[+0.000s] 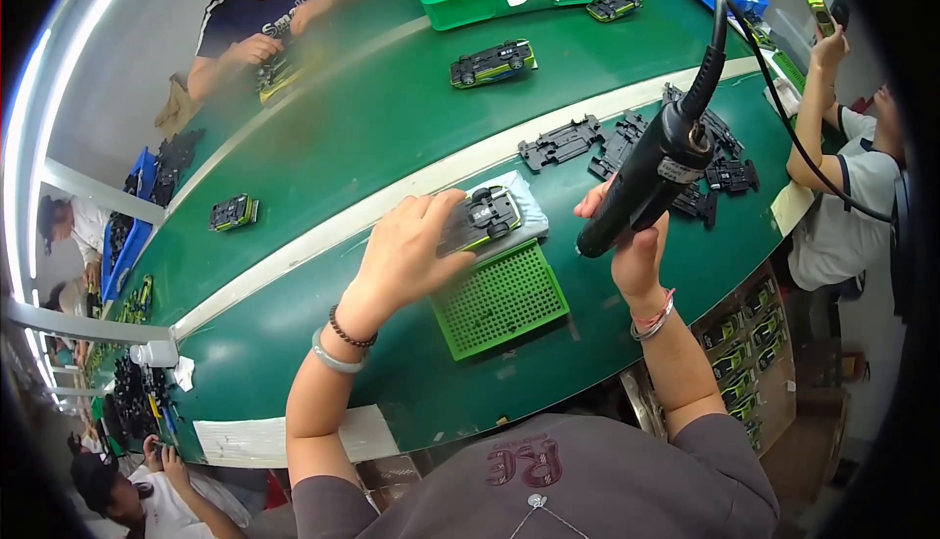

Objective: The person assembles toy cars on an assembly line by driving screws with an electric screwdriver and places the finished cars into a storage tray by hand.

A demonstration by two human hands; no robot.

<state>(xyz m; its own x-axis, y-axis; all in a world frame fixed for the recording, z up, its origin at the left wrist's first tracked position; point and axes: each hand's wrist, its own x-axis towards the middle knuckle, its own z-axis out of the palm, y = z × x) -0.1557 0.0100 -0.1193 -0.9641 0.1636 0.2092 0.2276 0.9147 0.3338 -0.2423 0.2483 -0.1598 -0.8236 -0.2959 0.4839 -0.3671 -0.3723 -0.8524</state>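
An upside-down toy car (492,213), black underneath with lime-green edges, lies on a pale pad (530,204) in front of me. My left hand (406,253) is at the car's left end, thumb on one side and fingers on the other. That end looks blurred. In my right hand (638,253) is a black electric screwdriver (648,182), its cord rising from the top and its tip pointing down, right of the car and apart from it. A green perforated basket (501,299) sits just below the car.
Black chassis plates (560,142) lie beyond the screwdriver. Across a pale divider strip (431,175) are more overturned cars (493,63) and a green bin (446,12) of small dark parts. Co-workers sit around the table; one (250,30) works opposite. A cardboard tray (754,353) holds several cars.
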